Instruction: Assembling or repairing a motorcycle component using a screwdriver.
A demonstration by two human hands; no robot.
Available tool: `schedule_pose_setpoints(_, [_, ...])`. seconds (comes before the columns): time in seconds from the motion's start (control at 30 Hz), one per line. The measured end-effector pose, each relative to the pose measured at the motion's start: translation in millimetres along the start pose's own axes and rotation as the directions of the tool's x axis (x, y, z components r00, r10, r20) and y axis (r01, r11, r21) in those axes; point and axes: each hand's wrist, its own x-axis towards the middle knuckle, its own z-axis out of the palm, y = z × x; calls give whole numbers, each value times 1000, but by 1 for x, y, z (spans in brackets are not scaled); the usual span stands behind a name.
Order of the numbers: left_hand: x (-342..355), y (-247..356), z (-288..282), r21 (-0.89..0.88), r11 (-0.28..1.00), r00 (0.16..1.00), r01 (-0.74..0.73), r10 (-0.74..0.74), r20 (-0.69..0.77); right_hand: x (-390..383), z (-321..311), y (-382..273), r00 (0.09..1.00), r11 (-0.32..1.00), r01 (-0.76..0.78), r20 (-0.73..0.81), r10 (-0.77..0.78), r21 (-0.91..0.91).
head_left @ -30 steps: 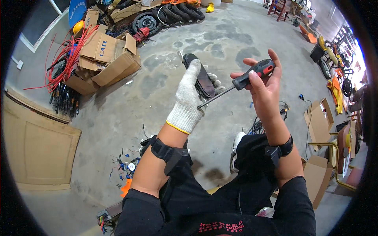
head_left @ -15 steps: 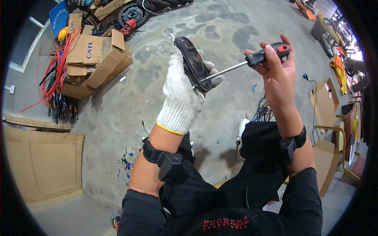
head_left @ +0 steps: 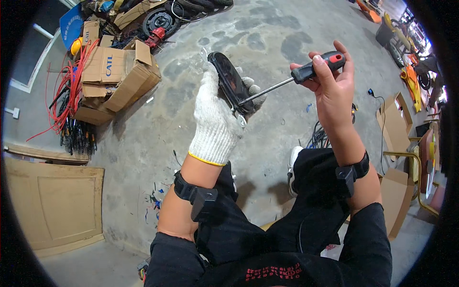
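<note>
My left hand [head_left: 215,115], in a white knitted glove with a yellow hem, is closed around an oblong black device [head_left: 232,82] with a glossy dark face. Beneath the device, a silver spanner [head_left: 243,122] sticks out at both ends; its middle is hidden. Bare fingers of my right hand [head_left: 333,88] wrap a screwdriver [head_left: 279,86] with a black and red handle. Its shaft slants down to the left, and the tip meets the device's near end. Whether it sits in a screw is too small to tell.
Cardboard boxes [head_left: 122,71], red cables [head_left: 74,88] and a wheel [head_left: 160,20] are heaped at the far left. A wooden panel [head_left: 57,203] lies left. Opened cardboard [head_left: 396,122] and a metal-framed chair [head_left: 420,177] stand right. Coiled cables [head_left: 318,136] rest near my foot.
Both hands have shifted slightly left together with the device and the screwdriver. The tip stays at the device's near end, and both grips are unchanged.
</note>
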Motion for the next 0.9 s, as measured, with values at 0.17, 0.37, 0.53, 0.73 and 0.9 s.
schedule_pose_setpoints(0.17, [-1,1,-3,18,1000,1000,-22,22,19,-1,-1,1,1000,1000,-11,-3,11,-9])
schedule_pose_setpoints(0.37, [-2,2,-5,59,998,999,-29,27,27,-2,-1,2,1000,1000,-25,1,25,-11])
schedule_pose_setpoints(0.53, [-1,1,-6,98,994,999,-43,41,22,-3,-1,4,1000,1000,-22,12,22,-2])
schedule_pose_setpoints(0.73, [0,0,-6,108,991,996,-83,85,-7,-4,0,5,1000,1000,5,23,-5,-9])
schedule_pose_setpoints(0.9, [-2,3,-4,92,994,998,-56,55,11,-5,1,3,999,995,-50,-18,49,-86])
